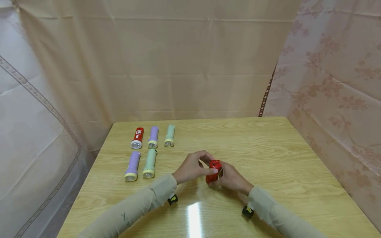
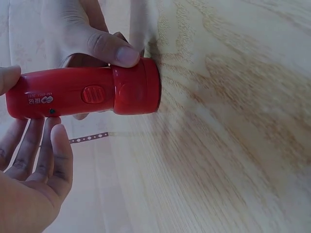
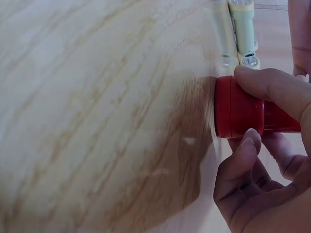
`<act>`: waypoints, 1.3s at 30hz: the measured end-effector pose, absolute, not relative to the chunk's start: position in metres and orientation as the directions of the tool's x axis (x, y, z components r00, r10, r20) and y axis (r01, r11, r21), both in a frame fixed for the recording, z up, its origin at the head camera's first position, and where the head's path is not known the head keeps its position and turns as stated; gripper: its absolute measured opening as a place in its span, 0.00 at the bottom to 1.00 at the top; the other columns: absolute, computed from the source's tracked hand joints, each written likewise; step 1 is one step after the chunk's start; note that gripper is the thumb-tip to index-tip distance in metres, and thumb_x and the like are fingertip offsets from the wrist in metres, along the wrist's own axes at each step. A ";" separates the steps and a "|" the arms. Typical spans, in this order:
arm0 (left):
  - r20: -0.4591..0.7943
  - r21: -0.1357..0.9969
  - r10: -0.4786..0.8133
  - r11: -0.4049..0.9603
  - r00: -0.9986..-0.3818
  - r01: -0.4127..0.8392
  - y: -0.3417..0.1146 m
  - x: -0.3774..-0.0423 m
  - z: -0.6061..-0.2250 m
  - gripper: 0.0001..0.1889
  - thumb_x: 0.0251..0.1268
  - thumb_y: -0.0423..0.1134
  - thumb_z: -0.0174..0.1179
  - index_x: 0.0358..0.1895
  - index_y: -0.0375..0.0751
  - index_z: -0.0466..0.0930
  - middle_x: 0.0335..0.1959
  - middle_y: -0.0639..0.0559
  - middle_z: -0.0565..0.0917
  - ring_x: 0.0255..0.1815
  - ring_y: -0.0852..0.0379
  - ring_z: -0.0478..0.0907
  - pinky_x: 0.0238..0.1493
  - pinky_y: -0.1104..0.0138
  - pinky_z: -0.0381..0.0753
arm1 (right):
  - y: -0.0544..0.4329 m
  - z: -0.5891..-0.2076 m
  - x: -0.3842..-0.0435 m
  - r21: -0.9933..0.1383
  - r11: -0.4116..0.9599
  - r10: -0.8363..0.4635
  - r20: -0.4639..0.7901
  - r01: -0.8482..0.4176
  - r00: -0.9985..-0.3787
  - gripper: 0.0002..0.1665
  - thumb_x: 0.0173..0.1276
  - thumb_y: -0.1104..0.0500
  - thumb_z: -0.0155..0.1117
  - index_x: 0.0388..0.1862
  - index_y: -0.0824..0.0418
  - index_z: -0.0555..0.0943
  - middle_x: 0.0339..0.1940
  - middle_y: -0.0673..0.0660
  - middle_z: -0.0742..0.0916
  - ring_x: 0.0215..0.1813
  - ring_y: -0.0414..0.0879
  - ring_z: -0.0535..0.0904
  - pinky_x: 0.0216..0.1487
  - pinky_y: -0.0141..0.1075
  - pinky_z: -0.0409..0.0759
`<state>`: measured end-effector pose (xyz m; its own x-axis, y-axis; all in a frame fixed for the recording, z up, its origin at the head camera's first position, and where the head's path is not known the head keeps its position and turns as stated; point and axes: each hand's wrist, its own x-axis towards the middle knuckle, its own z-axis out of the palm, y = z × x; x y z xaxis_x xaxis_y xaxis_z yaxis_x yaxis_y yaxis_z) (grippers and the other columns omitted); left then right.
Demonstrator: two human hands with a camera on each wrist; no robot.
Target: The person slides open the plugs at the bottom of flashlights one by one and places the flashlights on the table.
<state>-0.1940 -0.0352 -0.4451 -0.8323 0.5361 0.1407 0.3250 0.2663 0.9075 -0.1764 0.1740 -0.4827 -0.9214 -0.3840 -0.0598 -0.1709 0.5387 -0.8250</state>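
Red and glossy, one flashlight [image 2: 73,92] stood head-down on the wood-grain worktop [image 1: 282,158], between the person's two hands. Both forearms slanted inward from the near edge in pale sleeves [image 1: 143,205]. The left hand [image 1: 193,168] arched over, its grip narrowed to the flashlight's width, thumb and bent fingers about the upper, tail end. Lower down, the right hand [image 1: 232,178] had its grip drawn in round the head, thumb opposite curled fingers. Off to the left lay five more flashlights [image 1: 150,162] in two rows.
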 end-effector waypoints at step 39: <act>0.006 0.971 0.543 0.196 -0.839 0.134 -0.040 -0.197 -0.447 0.09 0.73 0.46 0.66 0.51 0.53 0.88 0.49 0.58 0.86 0.47 0.53 0.82 0.53 0.43 0.81 | 0.190 -0.479 -0.181 -0.828 0.544 -0.427 -0.136 -0.134 -0.894 0.31 0.58 0.53 0.83 0.60 0.50 0.82 0.47 0.48 0.86 0.40 0.48 0.78 0.36 0.40 0.80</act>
